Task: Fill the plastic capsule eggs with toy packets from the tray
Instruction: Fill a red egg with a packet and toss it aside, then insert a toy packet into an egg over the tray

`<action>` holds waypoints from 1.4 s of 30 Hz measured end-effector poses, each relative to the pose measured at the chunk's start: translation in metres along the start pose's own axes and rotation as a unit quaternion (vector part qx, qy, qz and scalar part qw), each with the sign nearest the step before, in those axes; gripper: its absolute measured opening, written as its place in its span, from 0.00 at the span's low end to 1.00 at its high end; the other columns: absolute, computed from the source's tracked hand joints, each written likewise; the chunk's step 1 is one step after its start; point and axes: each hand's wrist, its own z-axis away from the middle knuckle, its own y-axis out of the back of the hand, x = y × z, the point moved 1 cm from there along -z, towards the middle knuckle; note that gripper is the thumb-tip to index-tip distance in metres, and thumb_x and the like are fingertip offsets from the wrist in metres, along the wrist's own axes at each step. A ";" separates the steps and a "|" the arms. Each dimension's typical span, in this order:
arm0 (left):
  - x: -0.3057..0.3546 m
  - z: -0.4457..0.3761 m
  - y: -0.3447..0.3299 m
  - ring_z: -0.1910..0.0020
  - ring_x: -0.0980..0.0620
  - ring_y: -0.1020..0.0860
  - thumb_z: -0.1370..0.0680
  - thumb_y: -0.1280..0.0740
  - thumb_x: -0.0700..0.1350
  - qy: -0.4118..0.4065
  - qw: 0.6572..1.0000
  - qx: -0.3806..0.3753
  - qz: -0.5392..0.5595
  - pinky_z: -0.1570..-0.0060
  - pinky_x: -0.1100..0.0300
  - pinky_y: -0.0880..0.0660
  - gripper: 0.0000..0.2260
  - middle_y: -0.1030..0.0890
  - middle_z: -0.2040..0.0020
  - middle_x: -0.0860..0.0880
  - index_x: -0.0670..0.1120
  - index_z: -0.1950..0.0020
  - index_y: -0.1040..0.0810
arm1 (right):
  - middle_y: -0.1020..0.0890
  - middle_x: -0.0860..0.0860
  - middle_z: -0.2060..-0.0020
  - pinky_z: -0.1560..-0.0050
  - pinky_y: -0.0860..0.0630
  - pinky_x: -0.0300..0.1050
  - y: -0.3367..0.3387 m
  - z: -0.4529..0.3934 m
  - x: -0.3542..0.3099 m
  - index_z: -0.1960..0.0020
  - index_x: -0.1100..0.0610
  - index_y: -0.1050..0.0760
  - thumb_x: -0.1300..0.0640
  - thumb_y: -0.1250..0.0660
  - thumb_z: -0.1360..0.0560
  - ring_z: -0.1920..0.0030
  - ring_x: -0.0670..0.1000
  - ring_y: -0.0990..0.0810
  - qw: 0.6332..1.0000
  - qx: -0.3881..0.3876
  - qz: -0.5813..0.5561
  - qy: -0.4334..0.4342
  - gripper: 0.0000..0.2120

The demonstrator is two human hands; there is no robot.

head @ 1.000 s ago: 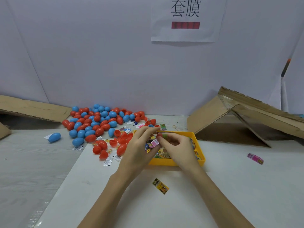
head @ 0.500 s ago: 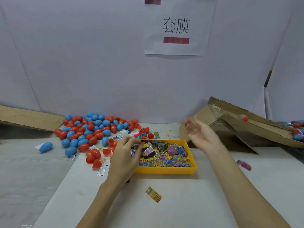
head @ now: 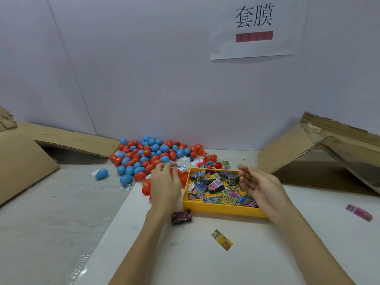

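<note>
Cardboard sheets lean against the wall on both sides of the white table. Red and blue capsule eggs lie heaped at the back left. Just right of the heap sits the yellow tray, holding toy packets. The left hand hovers over the red eggs beside the tray's left wall, fingers loosely curled; whether it grips anything I cannot tell. The right hand hangs open over the tray's right side, holding nothing. A dark packet lies just below the left wrist, a yellow packet nearer, a pink packet far right.
</note>
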 end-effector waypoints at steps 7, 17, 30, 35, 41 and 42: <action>-0.027 -0.050 0.000 0.32 0.41 0.29 0.14 0.46 0.52 0.028 0.954 -0.149 -0.260 0.32 0.45 0.33 0.18 0.23 0.32 0.43 0.53 0.27 0.26 | 0.14 0.54 0.59 0.56 0.19 0.40 -0.001 0.000 0.003 0.46 0.62 0.15 0.59 0.38 0.15 0.58 0.47 0.15 0.999 -0.007 0.041 0.020 0.13; 0.019 -0.030 0.000 0.46 0.48 0.29 0.19 0.31 0.51 -0.110 0.988 -0.052 -0.093 0.45 0.53 0.31 0.11 0.25 0.48 0.48 0.51 0.38 0.21 | 0.14 0.53 0.60 0.53 0.19 0.42 -0.006 0.005 0.002 0.46 0.61 0.15 0.60 0.39 0.15 0.58 0.48 0.16 0.995 -0.001 0.091 0.036 0.13; 0.055 0.042 -0.013 0.48 0.64 0.22 0.21 0.28 0.38 -0.182 0.951 -0.204 0.146 0.49 0.71 0.25 0.18 0.23 0.46 0.58 0.51 0.37 0.31 | 0.17 0.43 0.47 0.51 0.20 0.33 -0.033 0.027 0.019 0.41 0.50 0.17 0.55 0.30 0.19 0.47 0.39 0.19 0.858 -0.034 0.427 0.283 0.08; 0.053 0.039 -0.008 0.43 0.54 0.22 0.23 0.27 0.36 -0.197 0.940 -0.179 0.214 0.45 0.65 0.24 0.18 0.23 0.41 0.53 0.52 0.36 0.20 | 0.16 0.45 0.55 0.52 0.17 0.40 -0.033 0.026 0.019 0.46 0.51 0.21 0.54 0.24 0.24 0.52 0.43 0.16 0.892 -0.033 0.381 0.242 0.09; 0.056 0.041 -0.006 0.42 0.54 0.20 0.23 0.25 0.40 -0.128 0.925 -0.201 0.297 0.41 0.56 0.21 0.19 0.20 0.41 0.54 0.48 0.34 0.24 | 0.14 0.48 0.58 0.59 0.15 0.47 -0.032 0.026 0.018 0.49 0.53 0.20 0.51 0.29 0.20 0.59 0.49 0.13 0.918 -0.032 0.331 0.216 0.06; 0.056 0.041 -0.005 0.42 0.55 0.19 0.23 0.25 0.39 -0.118 0.924 -0.208 0.299 0.41 0.55 0.21 0.19 0.20 0.42 0.54 0.47 0.35 0.25 | 0.14 0.48 0.58 0.58 0.15 0.47 -0.032 0.026 0.017 0.48 0.53 0.20 0.50 0.31 0.20 0.59 0.48 0.14 0.914 -0.025 0.338 0.223 0.06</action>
